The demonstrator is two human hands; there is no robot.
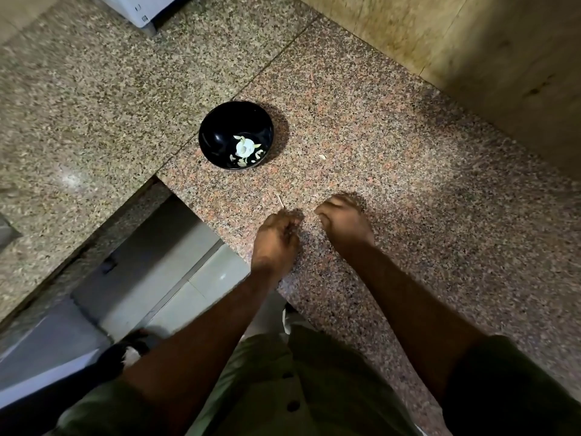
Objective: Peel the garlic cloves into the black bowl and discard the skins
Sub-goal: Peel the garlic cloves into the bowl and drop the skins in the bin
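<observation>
a: on the near part of the counter, both hands sit close together, well short of the black bowl (pixel 236 135), which stands farther off and a little left.

b: and the garlic?

a: pale pieces (pixel 246 149) lie in the bottom of the bowl; i can't tell cloves from skins there. one small pale scrap (pixel 322 157) lies on the stone just right of the bowl.

b: what are the hands doing?

a: the left hand (pixel 276 236) has its fingers curled in, and a thin pale sliver (pixel 280 201) lies just beyond them; whether it pinches anything i cannot tell. the right hand (pixel 342 218) is curled knuckles-down on the counter, and i can't tell if it holds something.

b: so how to do this bit well?

a: i'd judge it's gathering skins. sweep the loose bits into one palm, keep the fingers cupped, and take the scrap by the bowl too.

b: and around it?

a: speckled pinkish granite counter (pixel 408 184) with seams, a white appliance (pixel 138 11) at the far left, a wall on the right, pale floor tiles (pixel 176 287) below the counter's edge on the near left.
</observation>
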